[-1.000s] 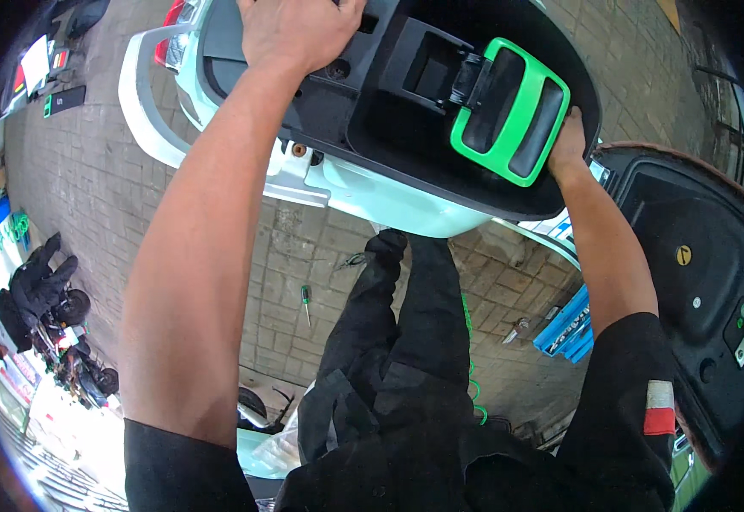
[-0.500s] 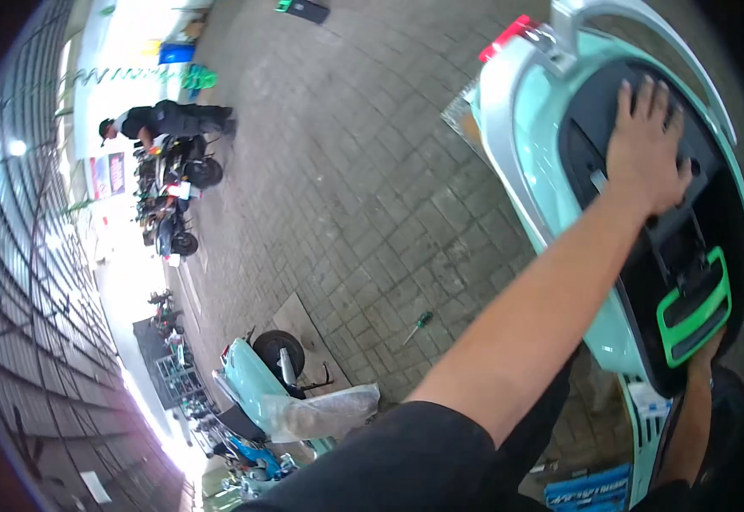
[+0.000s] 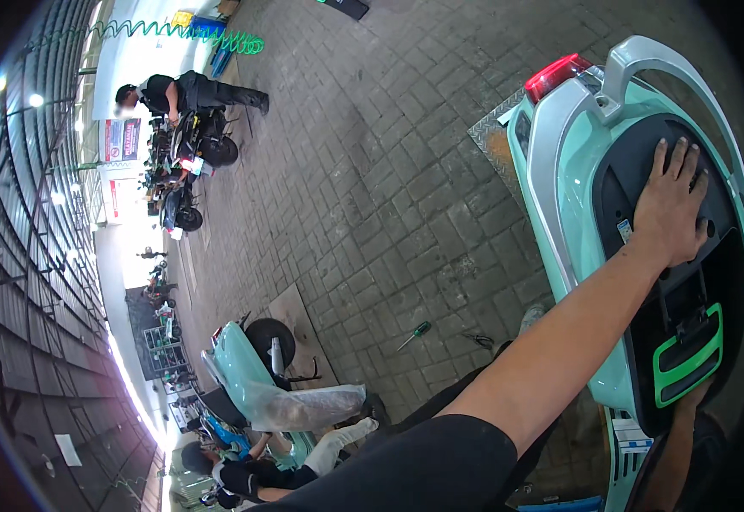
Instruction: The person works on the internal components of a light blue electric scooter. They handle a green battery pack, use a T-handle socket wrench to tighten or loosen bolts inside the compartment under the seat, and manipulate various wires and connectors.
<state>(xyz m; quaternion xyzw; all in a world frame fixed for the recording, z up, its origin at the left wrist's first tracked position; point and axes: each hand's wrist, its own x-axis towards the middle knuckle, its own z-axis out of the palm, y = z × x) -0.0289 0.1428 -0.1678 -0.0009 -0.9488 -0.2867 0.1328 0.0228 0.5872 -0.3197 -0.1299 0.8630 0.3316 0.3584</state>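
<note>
Hands on the open scooter compartment
Left hand [image 3: 672, 205] presses flat, fingers spread, on the black compartment rim [image 3: 619, 183]; right hand [image 3: 694, 397], grip unclear, reaches the green-framed battery [image 3: 686, 357], seated inside.

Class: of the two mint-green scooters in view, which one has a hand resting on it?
The right-hand scooter: the left hand lies flat on its black compartment. The other scooter, lower left, is plastic-wrapped.

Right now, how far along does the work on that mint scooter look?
Early. The scooter has its seat off, baring the black compartment. The left hand lies flat on it; the right hand is by the green-framed part. The compartment remains uncovered.
</note>
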